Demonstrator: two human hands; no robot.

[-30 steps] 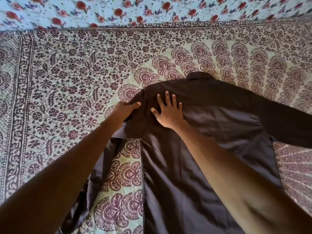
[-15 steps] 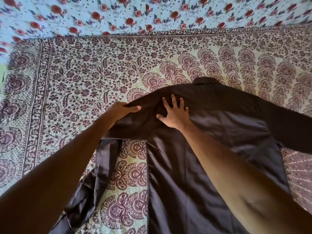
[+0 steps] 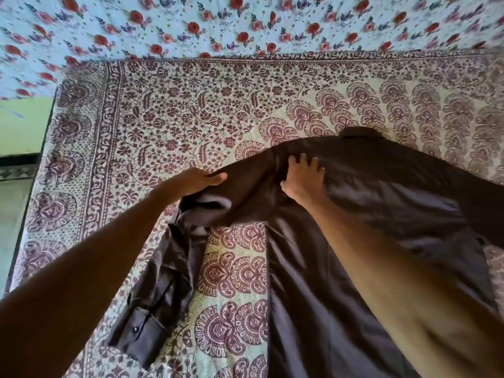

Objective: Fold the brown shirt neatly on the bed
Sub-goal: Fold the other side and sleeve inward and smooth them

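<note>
The brown shirt [image 3: 341, 241] lies spread on the bed [image 3: 169, 110], taking up the centre and right of the frame, collar [image 3: 357, 131] pointing toward the top. The bed is covered with a maroon paisley-print sheet, and a blue floral cloth [image 3: 218, 25] runs across the top of the frame.

The left hand [image 3: 196, 181] is closed on the shirt's shoulder area, thumb on top, pinching a fold of fabric and holding it up off the bed. The attached sleeve [image 3: 152, 293] hangs down toward the lower left, rumpled, with the buttoned cuff [image 3: 133, 330] lying on the sheet.

The right hand [image 3: 304, 178] is open, fingers spread, pressed flat on the shirt just below the collar, right beside the lifted fold.
</note>
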